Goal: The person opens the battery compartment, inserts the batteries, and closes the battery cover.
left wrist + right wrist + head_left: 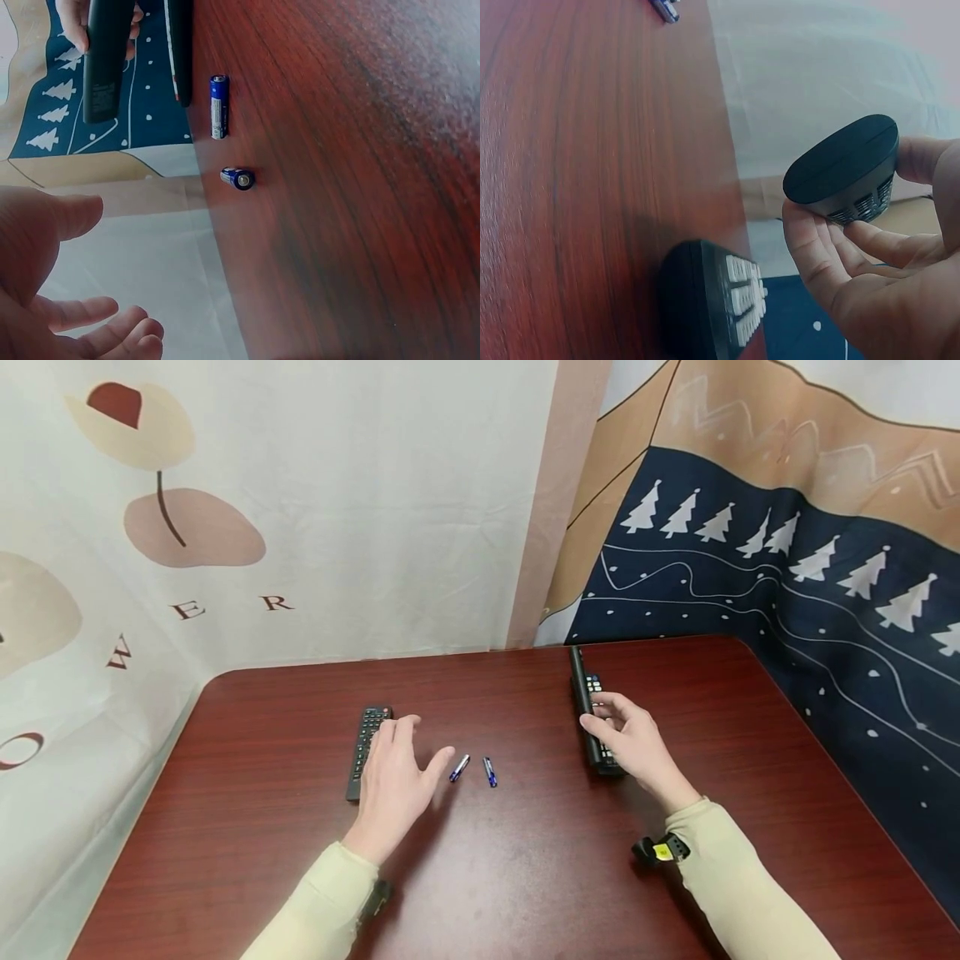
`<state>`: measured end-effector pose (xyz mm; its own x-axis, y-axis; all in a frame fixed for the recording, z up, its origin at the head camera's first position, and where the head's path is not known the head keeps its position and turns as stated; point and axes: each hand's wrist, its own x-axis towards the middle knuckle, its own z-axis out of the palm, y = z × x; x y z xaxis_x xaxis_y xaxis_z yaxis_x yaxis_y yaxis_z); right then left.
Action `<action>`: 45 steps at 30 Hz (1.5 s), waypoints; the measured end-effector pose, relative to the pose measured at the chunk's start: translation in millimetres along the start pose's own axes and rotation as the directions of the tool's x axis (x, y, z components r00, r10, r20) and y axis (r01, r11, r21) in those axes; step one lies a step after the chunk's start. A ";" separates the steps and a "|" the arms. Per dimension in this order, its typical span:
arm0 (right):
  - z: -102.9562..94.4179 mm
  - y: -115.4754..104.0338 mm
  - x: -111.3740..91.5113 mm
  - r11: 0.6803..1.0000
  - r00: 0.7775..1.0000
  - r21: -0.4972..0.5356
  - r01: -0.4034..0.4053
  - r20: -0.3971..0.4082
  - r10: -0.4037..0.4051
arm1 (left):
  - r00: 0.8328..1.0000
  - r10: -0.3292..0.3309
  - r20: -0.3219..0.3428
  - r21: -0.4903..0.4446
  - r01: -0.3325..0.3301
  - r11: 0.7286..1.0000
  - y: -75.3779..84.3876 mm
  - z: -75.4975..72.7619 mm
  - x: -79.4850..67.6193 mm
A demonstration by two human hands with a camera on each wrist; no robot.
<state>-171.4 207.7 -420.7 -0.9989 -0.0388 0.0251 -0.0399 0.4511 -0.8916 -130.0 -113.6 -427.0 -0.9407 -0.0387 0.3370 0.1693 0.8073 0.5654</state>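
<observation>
My right hand (633, 745) grips a black remote control (844, 161) between thumb and fingers, turned up on its edge with the buttons facing the fingers. Under it, a second black remote (694, 300) with pale buttons lies face up on the table. My left hand (393, 781) hovers with loosely spread fingers, the thumb out toward two small batteries. It overlaps a third remote (366, 743), lying face up, in the head view. One blue and silver battery (219, 109) lies lengthwise in the left wrist view; the other battery (238, 178) shows its end.
The reddish-brown wooden table (525, 877) runs back to a pale printed curtain (390, 527). At the right edge hangs a dark blue cloth (697, 585) with white trees. A dark wrist device (660, 850) sits at the right cuff.
</observation>
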 end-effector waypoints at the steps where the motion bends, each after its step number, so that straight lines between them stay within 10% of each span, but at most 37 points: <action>1: 1.3 0.0 -0.1 1.000 1.000 0.004 0.000 0.000 0.000 | 1.000 -0.002 0.004 -0.006 0.003 1.000 0.7 -0.1 -0.1; 45: 53.3 -14.4 -5.3 0.970 0.990 0.242 -0.010 0.141 -0.025 | 0.980 0.169 0.102 -0.172 -0.150 0.974 24.8 17.1 -12.6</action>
<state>-164.3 153.9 -432.0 -0.9844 -0.1751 -0.0162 -0.0235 0.2223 -0.9747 -119.0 -83.1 -430.2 -0.9235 0.1590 0.3491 0.3568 0.6904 0.6293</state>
